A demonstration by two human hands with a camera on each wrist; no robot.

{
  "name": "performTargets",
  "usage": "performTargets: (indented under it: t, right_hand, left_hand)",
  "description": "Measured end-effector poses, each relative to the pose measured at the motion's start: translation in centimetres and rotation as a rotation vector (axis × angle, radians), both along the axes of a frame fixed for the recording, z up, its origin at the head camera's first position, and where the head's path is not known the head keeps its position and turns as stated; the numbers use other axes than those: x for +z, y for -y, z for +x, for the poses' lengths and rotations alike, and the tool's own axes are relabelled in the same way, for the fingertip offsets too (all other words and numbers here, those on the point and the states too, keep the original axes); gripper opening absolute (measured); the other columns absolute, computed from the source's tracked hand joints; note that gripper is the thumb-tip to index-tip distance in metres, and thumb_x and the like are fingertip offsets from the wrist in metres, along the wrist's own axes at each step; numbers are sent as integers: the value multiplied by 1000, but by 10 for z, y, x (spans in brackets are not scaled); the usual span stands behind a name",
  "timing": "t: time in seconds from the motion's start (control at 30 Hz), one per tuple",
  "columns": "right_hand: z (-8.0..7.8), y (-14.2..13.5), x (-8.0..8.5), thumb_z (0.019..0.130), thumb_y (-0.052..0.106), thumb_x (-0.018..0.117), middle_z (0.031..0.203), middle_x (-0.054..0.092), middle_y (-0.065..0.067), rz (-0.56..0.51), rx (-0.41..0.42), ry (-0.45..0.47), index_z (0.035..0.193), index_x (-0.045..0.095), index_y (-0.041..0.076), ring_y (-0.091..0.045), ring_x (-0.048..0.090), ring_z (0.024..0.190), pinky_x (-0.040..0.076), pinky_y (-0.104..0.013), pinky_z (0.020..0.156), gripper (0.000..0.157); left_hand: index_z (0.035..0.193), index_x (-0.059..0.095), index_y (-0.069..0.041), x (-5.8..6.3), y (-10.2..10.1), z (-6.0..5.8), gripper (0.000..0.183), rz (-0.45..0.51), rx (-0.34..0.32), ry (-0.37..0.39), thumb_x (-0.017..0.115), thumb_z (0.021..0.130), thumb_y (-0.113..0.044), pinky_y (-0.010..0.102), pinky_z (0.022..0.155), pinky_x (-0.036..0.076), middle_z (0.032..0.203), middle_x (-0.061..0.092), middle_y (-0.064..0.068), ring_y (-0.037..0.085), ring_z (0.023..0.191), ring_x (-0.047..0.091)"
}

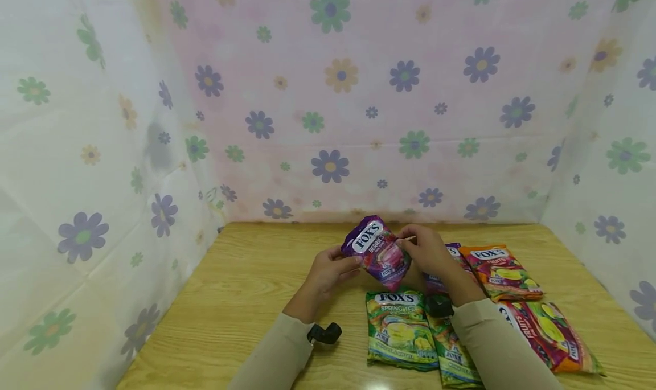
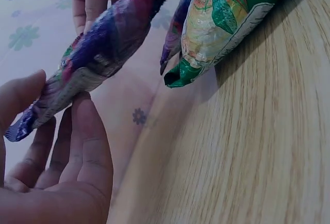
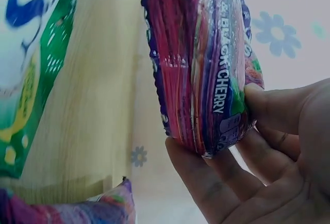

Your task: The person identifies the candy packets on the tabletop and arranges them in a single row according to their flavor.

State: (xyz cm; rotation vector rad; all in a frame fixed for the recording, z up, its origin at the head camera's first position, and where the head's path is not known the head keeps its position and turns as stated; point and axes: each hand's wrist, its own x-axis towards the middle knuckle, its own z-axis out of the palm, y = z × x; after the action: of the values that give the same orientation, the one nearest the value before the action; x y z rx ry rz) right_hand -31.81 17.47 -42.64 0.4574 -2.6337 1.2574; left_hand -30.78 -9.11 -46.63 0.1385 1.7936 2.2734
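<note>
A purple Fox's Berries candy bag point(image 1: 381, 253) is held tilted above the table between both hands. My left hand point(image 1: 330, 270) pinches its left edge, thumb on the front and fingers behind, as the left wrist view also shows on the candy bag point(image 2: 103, 48). On the opposite edge, my right hand point(image 1: 424, 250) pinches it between thumb and fingers; the right wrist view shows the side of the bag point(image 3: 201, 64) with "Black Cherry" lettering. Below it on the table lies a green Spring Tea candy bag point(image 1: 402, 336).
Another green bag point(image 1: 453, 350) and a second purple bag point(image 1: 435, 284) lie partly under my right forearm. Farther right are an orange-topped Fruits bag point(image 1: 502, 273) and a red Fruits bag point(image 1: 550, 336). Flowered cloth point(image 1: 328, 122) walls the wooden table point(image 1: 241, 299) on three sides.
</note>
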Motion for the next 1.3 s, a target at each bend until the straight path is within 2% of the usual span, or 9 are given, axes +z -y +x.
performTargets:
  t: [0.2,0.27,0.4,0.53,0.63,0.8,0.93,1.07,1.3]
  right_hand:
    - [6,6,4,105,12,62,99,70,-12,-71,48,41,110,65,7,-21,66,78,61,-30,67,8]
    - [8,9,6,105,12,62,104,70,-14,-97,59,58,111,65,7,-22,69,82,62,-30,69,9]
    - [11,13,10,104,15,64,116,68,-15,-142,66,110,113,65,8,-26,74,97,64,-32,72,11]
    - [12,14,14,102,21,68,129,67,-17,-182,81,164,120,64,11,-31,74,105,65,-35,73,22]
    - [11,14,15,99,23,72,136,64,-20,-201,94,188,133,59,11,-35,72,109,65,-38,74,39]
    - [9,16,13,98,28,74,135,64,-24,-200,92,253,147,53,7,-34,71,109,65,-39,77,57]
    - [10,24,12,100,32,70,128,68,-23,-202,109,328,145,55,1,-27,73,100,65,-38,78,56]
    - [11,34,13,101,32,69,123,70,-20,-261,118,393,142,58,2,-24,74,94,65,-40,77,52]
    - [11,46,11,100,28,71,132,65,-25,-361,110,404,143,54,2,-24,74,96,65,-42,75,53]
  left_hand:
    - [148,52,-15,-1,-4,1,65,50,-17,1,82,91,-19,47,94,60,133,67,18,31,111,73]
    - [149,52,-19,-1,-5,0,66,53,-10,9,83,90,-20,46,94,60,133,67,18,31,112,73]
    - [149,53,-21,-2,-5,0,67,38,27,1,83,90,-21,43,94,61,133,67,17,29,110,73]
    - [149,53,-18,-1,-1,-1,67,36,52,-9,83,89,-18,41,93,61,131,69,18,28,107,74]
    - [150,53,-16,2,2,-4,66,29,53,-19,82,90,-17,39,94,61,130,70,17,27,107,74]
    - [146,51,-6,7,9,-7,62,17,56,-26,80,92,-16,37,92,61,126,72,17,25,105,75]
    - [138,51,0,11,16,-6,55,10,78,-26,79,93,-13,35,89,62,121,73,18,23,100,76]
    - [136,52,1,17,25,-4,49,6,105,-42,76,94,-11,33,84,63,119,74,18,20,95,76]
    - [139,57,-1,25,36,-3,48,14,125,-58,75,96,-12,31,84,63,123,71,15,19,98,74]
